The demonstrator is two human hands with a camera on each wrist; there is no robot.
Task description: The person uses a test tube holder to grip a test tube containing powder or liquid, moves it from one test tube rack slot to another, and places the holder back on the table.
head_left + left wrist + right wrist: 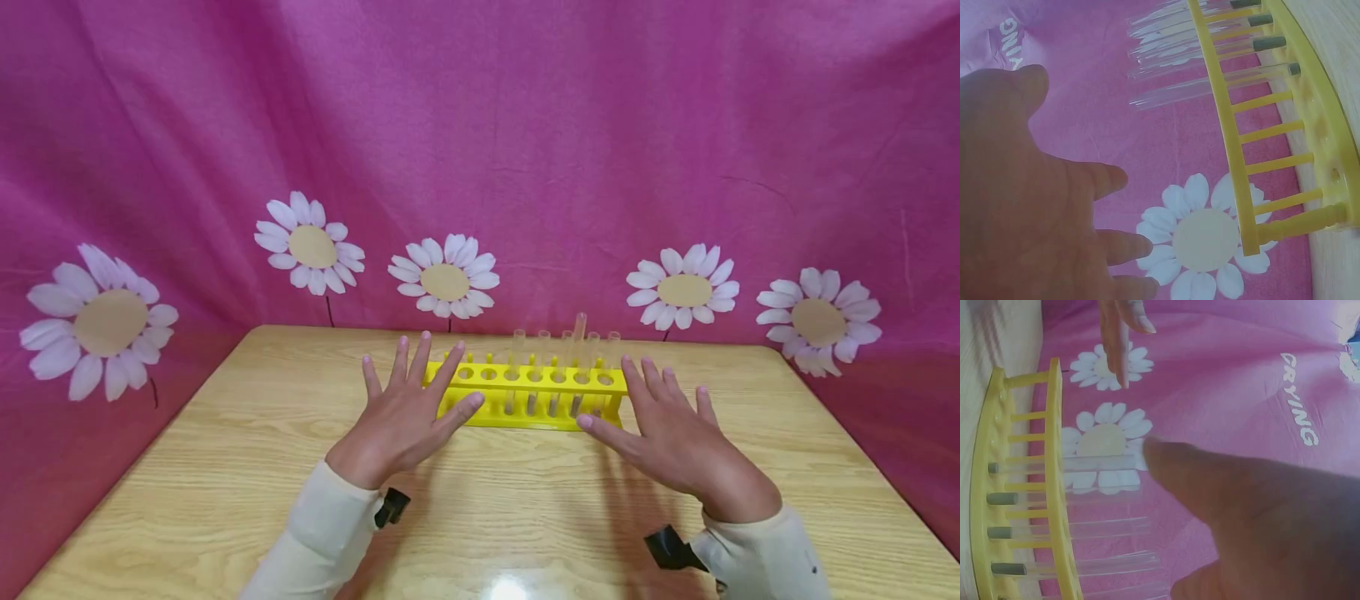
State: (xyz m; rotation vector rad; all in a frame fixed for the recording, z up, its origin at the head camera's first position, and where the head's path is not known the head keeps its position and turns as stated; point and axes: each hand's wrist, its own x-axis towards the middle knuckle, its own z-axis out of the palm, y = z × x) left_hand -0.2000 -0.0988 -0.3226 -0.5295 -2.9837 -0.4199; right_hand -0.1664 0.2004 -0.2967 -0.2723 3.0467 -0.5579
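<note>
Nearest you, both hands are released and grasp nothing, fingers spread wide: your left hand (408, 421) at 8 o'clock and your right hand (678, 429) at 4 o'clock of the yellow rack (525, 386), with a gap between fingers and rack in the wrist views. Straight ahead at 12 o'clock, the rack stands on the wooden table (517, 508), its 9 o'clock end partly hidden behind your left fingers. Clear tubes (519, 346) fill its 3 o'clock side, their dark bottoms hard to identify, and both wrist views cut the rack off.
</note>
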